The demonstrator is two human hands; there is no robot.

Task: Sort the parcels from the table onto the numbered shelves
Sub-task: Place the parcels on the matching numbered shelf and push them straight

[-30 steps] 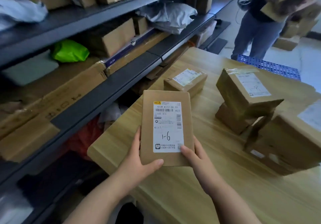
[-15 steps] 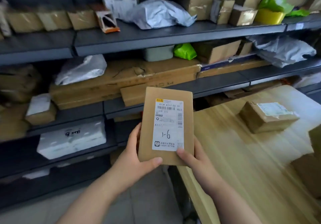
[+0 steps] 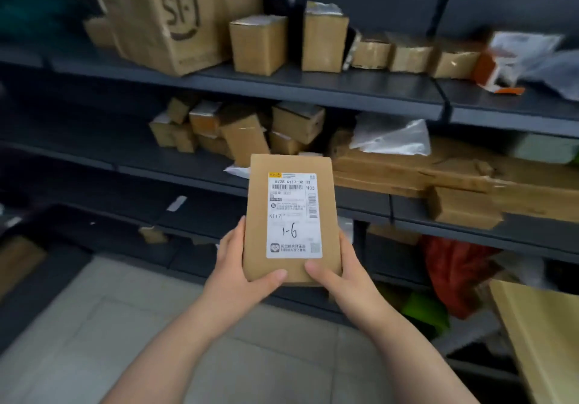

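Observation:
I hold a flat brown cardboard parcel point(image 3: 291, 165) upright in front of the dark grey shelves point(image 3: 313, 90). Its white label faces me with "1-6" written by hand. My left hand point(image 3: 241, 265) grips its lower left edge, thumb across the front bottom. My right hand point(image 3: 338, 275) grips the lower right corner, thumb on the front too. The parcel hangs over the floor, level with the second shelf, touching nothing else.
The upper shelf carries a big SF box point(image 3: 169, 21) and several small cartons. The middle shelf holds a pile of small boxes point(image 3: 244, 128), a silver bag point(image 3: 391, 134) and long flat cartons point(image 3: 438, 168). The wooden table's corner point(image 3: 545, 325) is at lower right. Pale floor tiles point(image 3: 94, 325) lie below.
My view has swung left from the table to the shelves. The parcel stays in both hands in the same grip, now over the floor instead of the tabletop.

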